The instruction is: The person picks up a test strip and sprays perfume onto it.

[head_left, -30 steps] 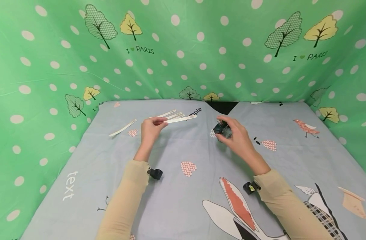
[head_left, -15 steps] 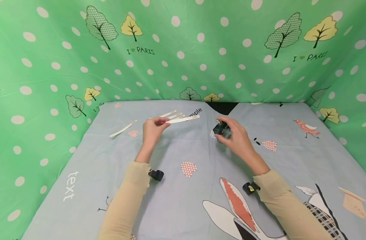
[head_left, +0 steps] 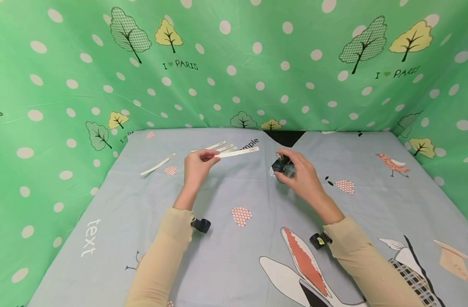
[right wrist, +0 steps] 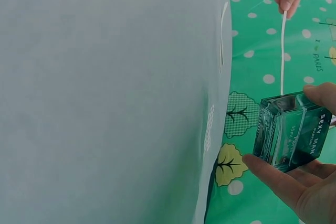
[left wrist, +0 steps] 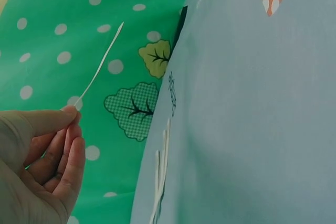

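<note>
My left hand [head_left: 197, 168] pinches one end of a white perfume test strip [head_left: 241, 151] between thumb and fingertips. The strip points right, its printed free end short of the bottle in the head view. Raised over the cloth, my right hand [head_left: 304, 181] grips a teal glass perfume bottle [right wrist: 291, 129] with fingers at its two ends. Lettering shows on the bottle's side in the right wrist view. Behind the left hand lie several more test strips [left wrist: 160, 177], fanned out and partly hidden by it in the head view. Left of that hand lies a single strip [head_left: 158, 164].
A grey-blue printed cloth [head_left: 218, 256] covers the table. Green dotted fabric [head_left: 203, 94] hangs along the back and sides. Each wrist wears a small black camera [head_left: 202, 225] on a band.
My left hand has shifted slightly to the right with the test strip, bringing its free end closer to the perfume bottle. The right hand and bottle have stayed nearly still.
</note>
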Tool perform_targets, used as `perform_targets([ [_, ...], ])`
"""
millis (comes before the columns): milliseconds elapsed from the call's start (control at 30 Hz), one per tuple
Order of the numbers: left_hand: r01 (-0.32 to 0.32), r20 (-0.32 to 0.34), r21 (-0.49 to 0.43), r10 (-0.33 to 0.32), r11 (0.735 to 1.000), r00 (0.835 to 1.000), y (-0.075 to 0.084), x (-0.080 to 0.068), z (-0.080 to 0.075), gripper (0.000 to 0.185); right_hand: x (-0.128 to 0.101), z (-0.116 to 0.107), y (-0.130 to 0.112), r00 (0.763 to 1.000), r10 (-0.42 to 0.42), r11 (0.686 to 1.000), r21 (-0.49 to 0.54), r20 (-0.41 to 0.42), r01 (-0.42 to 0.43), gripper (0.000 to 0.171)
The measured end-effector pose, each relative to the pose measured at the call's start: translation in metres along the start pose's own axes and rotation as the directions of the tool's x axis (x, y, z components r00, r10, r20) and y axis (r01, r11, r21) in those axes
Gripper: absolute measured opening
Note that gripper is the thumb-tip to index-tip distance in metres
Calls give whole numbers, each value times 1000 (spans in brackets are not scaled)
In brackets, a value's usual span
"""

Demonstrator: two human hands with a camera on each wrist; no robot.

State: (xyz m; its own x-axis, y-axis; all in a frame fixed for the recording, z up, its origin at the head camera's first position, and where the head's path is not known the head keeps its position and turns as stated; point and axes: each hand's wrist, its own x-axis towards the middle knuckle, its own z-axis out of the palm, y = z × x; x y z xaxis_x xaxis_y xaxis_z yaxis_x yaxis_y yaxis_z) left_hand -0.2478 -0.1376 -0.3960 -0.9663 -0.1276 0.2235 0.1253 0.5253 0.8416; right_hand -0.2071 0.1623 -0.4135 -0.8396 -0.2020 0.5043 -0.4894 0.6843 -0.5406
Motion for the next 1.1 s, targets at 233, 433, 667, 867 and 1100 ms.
perform_targets([
  [233, 3, 8, 0, -3, 1000, 1000, 4, -2, 1, 17, 0, 0, 0, 1000, 7, 1000, 6, 5, -7, 60],
  [433, -14, 20, -16, 14, 1000, 1000, 8, -5, 1, 17, 0, 0, -1, 1000, 13, 1000, 10, 7, -13, 60],
  [667, -22, 22, -32, 23, 999, 999, 11, -7, 2, 17, 0, 1, -1, 1000, 14, 1000, 8, 5, -14, 60],
  [867, -25, 31, -41, 27, 999, 999, 16, -10, 2, 17, 0, 2, 0, 1000, 15, 1000, 9, 9, -15, 60],
  [1100, -56, 31, -53, 58, 997, 998, 19, -12, 2, 17, -1, 3, 1, 1000, 17, 1000, 9, 9, -17, 60],
])
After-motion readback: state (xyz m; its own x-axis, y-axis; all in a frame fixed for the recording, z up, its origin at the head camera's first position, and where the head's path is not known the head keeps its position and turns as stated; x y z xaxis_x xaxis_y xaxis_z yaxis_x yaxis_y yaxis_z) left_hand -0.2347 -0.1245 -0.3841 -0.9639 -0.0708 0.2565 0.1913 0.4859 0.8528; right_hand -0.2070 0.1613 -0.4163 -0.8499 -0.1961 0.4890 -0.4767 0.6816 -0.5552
